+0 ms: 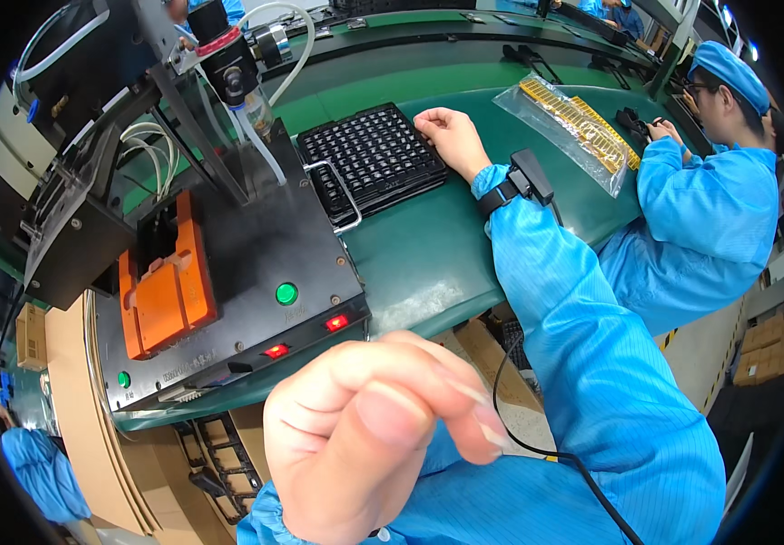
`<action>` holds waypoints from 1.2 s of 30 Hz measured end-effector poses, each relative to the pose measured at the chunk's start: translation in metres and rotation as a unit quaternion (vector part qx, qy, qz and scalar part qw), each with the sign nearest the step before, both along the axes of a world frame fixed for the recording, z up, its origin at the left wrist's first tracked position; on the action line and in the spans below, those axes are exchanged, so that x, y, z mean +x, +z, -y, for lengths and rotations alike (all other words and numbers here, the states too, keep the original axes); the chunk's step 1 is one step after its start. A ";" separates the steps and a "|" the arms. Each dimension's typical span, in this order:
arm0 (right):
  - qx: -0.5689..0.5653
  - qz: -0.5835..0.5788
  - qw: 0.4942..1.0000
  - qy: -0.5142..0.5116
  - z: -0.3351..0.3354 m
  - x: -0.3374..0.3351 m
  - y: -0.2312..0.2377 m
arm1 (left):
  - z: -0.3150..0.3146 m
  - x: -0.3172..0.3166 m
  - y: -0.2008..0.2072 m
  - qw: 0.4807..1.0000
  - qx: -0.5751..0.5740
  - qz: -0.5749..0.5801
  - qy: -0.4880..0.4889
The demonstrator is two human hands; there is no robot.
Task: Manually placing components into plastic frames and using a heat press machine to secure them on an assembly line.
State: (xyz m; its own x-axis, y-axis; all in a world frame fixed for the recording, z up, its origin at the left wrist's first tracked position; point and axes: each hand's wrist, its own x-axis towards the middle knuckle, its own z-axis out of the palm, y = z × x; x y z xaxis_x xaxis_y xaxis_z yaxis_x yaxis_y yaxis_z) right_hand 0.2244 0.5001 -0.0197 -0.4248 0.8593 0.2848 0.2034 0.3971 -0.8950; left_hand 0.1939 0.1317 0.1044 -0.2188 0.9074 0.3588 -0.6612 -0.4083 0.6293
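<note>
Smooth plastic, matt black panels and soft cloth around a glossy desk (428, 250).
The desk's green top looks slick, with a pale sheen; the ridged black tray (410, 190) looks like moulded plastic, slightly shiny. The machine base (256, 245) has a smooth, satin-matt black finish, its bent handle (346, 193) bright polished metal, its round button (286, 293) glossy plastic. The orange fixture (174, 300) appears smooth and dull. Clear, crinkled plastic film forms the bag (602, 182). The sleeve (573, 318) is thin, finely lined cloth with a faint sheen; the brown panel (74, 363) resembles matt cardboard.
</note>
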 end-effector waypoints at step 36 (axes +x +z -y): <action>0.251 0.488 0.758 -0.353 -0.265 0.066 0.031 | 0.168 -0.040 -0.275 0.650 -0.555 -0.376 0.358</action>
State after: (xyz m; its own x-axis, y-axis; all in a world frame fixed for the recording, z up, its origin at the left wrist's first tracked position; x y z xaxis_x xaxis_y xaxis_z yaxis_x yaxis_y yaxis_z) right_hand 0.2908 0.7655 0.0115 -0.1282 0.8576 0.4982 0.9915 0.1213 0.0463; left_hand 0.1535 -0.0363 -0.1704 -0.8689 0.4613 -0.1797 0.1141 0.5398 0.8340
